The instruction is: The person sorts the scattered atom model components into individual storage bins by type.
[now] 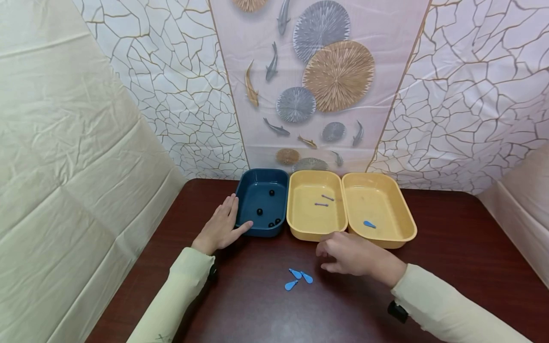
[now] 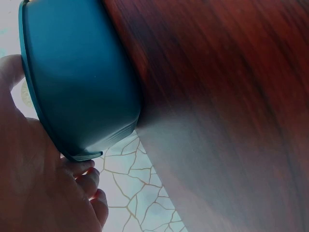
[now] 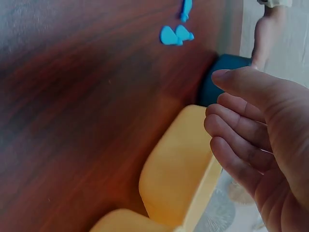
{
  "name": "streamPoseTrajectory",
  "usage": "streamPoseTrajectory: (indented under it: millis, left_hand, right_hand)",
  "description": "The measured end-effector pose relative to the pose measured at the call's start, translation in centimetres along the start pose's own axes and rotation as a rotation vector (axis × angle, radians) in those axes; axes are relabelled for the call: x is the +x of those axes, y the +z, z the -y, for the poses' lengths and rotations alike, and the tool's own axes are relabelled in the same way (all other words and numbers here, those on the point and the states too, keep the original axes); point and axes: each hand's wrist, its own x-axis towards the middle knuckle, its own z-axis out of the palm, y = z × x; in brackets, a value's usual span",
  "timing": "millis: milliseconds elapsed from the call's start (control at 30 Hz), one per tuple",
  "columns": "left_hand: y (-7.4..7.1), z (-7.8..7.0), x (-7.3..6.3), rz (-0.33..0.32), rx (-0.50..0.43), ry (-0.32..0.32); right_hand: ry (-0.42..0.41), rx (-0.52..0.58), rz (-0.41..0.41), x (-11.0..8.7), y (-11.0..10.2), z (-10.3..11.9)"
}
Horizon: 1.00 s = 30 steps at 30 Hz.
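My left hand rests along the left rim of the dark blue tray, fingers straight and thumb over its front corner. Several small black balls lie in that tray. My right hand hovers before the two yellow trays, its fingers loosely curled with nothing between thumb and fingertips in the right wrist view. Left of it, three flat blue teardrop-shaped pieces lie close together on the table. A similar blue piece sits in the right yellow tray.
Two thin purple bar-shaped pieces lie in the middle yellow tray. All three trays stand side by side at the back of the dark wooden table. A patterned cloth hangs behind, and a pale cloth hangs at the left.
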Motion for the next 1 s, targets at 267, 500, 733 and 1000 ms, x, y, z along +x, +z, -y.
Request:
streamPoseTrajectory:
  millis: [267,500,733,1000]
  left_hand:
    - [-0.1,0.0,-0.1,-0.003,-0.001,0.003]
    - [-0.1,-0.1,-0.1,-0.005,-0.002,0.001]
    - [-0.1,0.0,-0.1,-0.001,-0.004,0.001]
    - [-0.1,0.0,-0.1,0.004,-0.006,0.0]
  right_hand:
    - [-0.012,0.062,0.037,0.7,1.9,0.3]
    - [0.009,0.136,0.044,0.9,3.6,0.7]
    - [0.013,0.162,0.01,1.0,5.0,0.8]
    - [0.063,0.175,-0.014,1.2,6.0,0.8]
